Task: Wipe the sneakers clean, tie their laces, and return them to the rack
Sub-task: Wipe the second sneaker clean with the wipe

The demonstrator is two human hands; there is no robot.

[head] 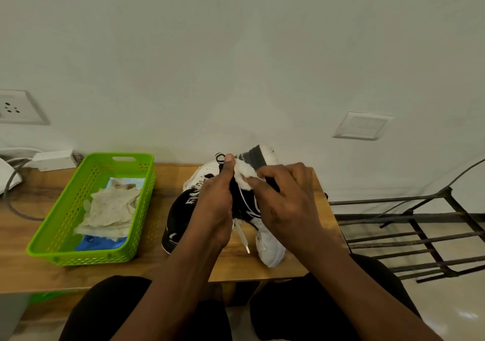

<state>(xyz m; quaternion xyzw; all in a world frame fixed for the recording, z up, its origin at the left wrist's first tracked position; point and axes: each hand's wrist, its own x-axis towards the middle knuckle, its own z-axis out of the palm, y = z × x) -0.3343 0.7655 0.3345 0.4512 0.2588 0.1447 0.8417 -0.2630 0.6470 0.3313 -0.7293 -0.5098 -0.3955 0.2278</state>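
A black-and-white sneaker (pixel 271 246) is held up over the wooden table (pixel 31 267), toe toward me, heel raised. My left hand (pixel 215 204) grips its black upper, thumb pointing up. My right hand (pixel 286 201) pinches a small white wipe (pixel 244 174) and presses it against the sneaker near the collar. A loose white lace (pixel 242 238) hangs down between my hands. The second sneaker (pixel 177 217), black with white lettering, lies on the table just left of the first, partly hidden by my left hand.
A green plastic basket (pixel 65 217) at the left holds used wipes and a blue packet. A dark metal shoe rack (pixel 409 235) stands to the right of the table. Cables and a white adapter (pixel 52 158) lie at the far left by the wall.
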